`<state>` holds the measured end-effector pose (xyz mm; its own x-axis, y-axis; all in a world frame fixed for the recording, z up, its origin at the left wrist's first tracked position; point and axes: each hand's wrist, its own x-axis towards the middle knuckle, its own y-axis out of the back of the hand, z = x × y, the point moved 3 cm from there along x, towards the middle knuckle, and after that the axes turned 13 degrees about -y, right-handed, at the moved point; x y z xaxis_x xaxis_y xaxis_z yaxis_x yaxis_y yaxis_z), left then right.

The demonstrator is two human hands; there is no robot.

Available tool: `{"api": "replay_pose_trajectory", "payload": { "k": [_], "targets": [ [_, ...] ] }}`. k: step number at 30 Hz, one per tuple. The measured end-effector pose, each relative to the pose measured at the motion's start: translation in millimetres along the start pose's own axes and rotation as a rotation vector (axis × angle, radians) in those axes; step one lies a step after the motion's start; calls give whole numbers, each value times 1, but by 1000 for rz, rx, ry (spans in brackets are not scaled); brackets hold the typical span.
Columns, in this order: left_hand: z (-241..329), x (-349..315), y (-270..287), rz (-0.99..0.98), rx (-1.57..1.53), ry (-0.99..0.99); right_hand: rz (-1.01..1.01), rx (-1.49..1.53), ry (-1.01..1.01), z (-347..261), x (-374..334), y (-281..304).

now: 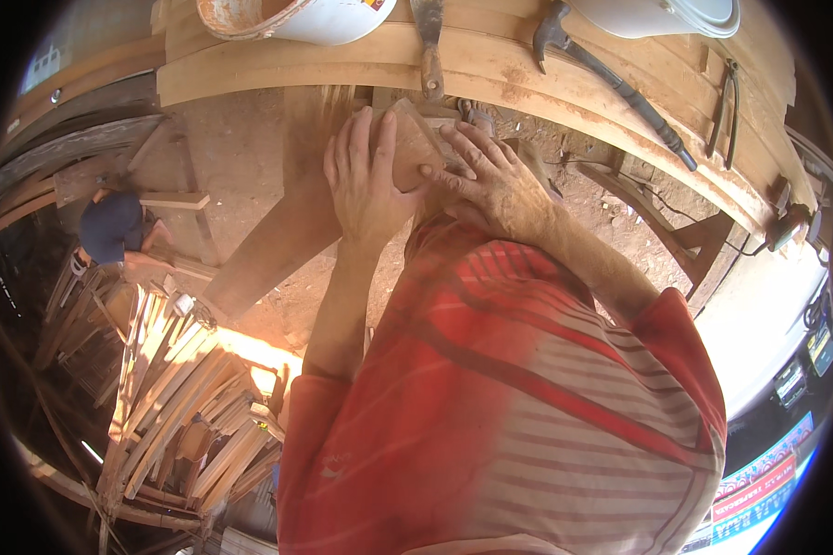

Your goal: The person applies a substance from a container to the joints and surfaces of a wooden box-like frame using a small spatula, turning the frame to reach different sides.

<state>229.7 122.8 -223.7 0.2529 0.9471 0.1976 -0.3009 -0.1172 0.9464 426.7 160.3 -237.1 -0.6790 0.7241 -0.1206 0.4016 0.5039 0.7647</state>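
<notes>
A light-brown piece of wood (415, 153) with an angular upper corner lies between my two hands, close to the front of my body. My left hand (370, 180) grips its left side, long fingers over it and thumb pointing inward. From the right, my right hand (504, 185) bears on the same piece, its thumb across the surface and nearly touching the left thumb. The lower part of the wood is hidden by my hands and my red striped shirt (491, 351). Beyond my hands, a scraper (430, 55) lies across the bench edge.
On the plank bench (324, 65) stand a white bucket (342, 20) and another pale bucket (662, 14). A claw hammer (620, 88), pincers (727, 116) and a corded tool (789, 222) lie rightward. A person (111, 227) crouches at left, near stacked wood strips (185, 407).
</notes>
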Motion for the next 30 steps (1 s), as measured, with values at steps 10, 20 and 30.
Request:
{"api": "replay_pose_trajectory", "payload": {
  "k": [10, 20, 30],
  "targets": [
    [-2, -5, 2, -15, -80, 24, 26, 47, -62, -10, -19, -5],
    [11, -28, -6, 30, -88, 19, 142, 156, -145, -1, -15, -9],
    [19, -31, -3, 15, -61, 69, 459, 226, -144, -16, 51, 54]
  ]
}}
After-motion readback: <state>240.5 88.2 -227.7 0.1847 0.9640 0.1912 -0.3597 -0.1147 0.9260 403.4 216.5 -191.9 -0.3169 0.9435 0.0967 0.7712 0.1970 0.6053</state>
